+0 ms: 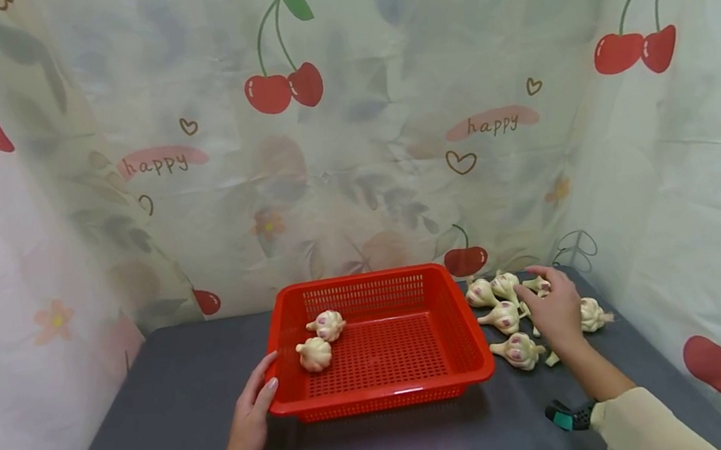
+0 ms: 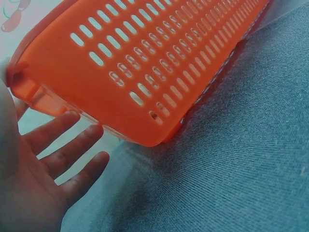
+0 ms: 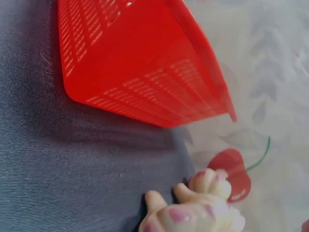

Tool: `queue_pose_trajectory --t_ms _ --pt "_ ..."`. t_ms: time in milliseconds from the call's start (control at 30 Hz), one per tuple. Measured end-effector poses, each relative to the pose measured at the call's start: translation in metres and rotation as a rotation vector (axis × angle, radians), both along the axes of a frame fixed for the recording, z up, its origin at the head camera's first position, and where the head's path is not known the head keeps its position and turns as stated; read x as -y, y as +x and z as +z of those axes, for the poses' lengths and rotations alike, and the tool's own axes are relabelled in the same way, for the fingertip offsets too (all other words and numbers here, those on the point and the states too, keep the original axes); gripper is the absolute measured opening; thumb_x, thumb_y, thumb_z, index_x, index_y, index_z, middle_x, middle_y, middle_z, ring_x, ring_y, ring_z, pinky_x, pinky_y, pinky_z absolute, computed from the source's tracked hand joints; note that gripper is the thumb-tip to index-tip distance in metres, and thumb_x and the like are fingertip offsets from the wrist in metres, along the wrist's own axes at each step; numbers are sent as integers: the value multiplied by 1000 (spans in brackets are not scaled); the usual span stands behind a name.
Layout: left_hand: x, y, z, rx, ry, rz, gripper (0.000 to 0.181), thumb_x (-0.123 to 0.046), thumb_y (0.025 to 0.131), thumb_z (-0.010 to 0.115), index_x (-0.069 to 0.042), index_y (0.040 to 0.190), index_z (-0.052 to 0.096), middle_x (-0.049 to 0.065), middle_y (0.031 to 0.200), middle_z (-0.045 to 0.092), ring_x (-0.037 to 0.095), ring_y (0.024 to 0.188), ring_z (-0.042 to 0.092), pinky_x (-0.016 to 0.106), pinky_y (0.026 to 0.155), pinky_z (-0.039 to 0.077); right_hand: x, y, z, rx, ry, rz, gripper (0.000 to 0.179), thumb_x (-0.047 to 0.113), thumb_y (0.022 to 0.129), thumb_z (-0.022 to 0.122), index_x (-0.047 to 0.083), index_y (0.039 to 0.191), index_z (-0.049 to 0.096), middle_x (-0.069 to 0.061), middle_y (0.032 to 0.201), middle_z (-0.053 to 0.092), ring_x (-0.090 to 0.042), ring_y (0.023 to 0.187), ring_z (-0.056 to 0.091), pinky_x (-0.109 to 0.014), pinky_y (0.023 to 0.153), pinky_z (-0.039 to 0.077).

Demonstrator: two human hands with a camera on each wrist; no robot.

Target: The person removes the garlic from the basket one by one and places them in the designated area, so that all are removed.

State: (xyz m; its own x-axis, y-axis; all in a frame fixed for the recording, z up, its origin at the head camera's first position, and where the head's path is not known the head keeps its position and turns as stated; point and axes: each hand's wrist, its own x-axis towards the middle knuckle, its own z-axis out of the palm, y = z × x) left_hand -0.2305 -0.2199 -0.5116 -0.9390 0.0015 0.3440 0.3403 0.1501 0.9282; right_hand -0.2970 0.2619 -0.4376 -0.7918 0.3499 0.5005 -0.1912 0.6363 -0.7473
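Note:
A red plastic basket (image 1: 382, 389) with slotted walls stands on the dark table. Two garlic bulbs (image 1: 314, 354) lie inside it at the left. My left hand (image 1: 252, 405) holds the basket's left rim, its thumb at the rim; the left wrist view shows the other fingers (image 2: 72, 150) spread by the outer wall. To the right of the basket, several garlic bulbs (image 1: 517, 351) lie in a loose group. Over this group is my right hand (image 1: 558, 309), thumb and index finger apart near a garlic bulb (image 1: 536, 284). The hand hides part of the group.
A cloth backdrop (image 1: 355, 180) printed with cherries surrounds the dark table (image 1: 174, 417) at the back and sides. A black and teal strap (image 1: 569, 416) shows beside the right wrist. One garlic bulb (image 1: 593, 314) lies right of the right hand.

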Motion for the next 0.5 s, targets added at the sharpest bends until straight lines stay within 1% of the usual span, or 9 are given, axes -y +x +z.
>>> queue_pose_trajectory --t_ms 133,233,367,500 --pt "-1 -1 -1 0 2 2 43 -16 103 46 -8 146 43 20 137 51 25 111 57 20 89 46 11 -8 10 -10 53 71 37 14 87 72 1 120 62 -23 123 56 -42 112 48 -55 92 36" --pt "-1 -1 -1 -4 1 2 43 -16 104 46 -8 146 43 20 137 51 27 111 57 21 89 46 21 -12 20 -7 50 142 37 13 88 72 0 121 61 -24 124 56 -41 117 47 -56 95 36" --pt "0 -1 0 -8 0 2 43 -16 104 45 -8 146 43 19 138 50 30 112 56 21 89 46 37 -17 32 71 -6 224 42 19 91 70 2 127 57 -21 130 53 -39 122 44 -56 96 39" --pt "0 -1 0 -10 -4 3 43 -16 104 45 -8 146 43 19 139 49 30 114 55 21 90 45 53 -24 38 139 -14 275 48 23 91 70 2 131 54 -19 131 53 -38 121 46 -54 96 41"
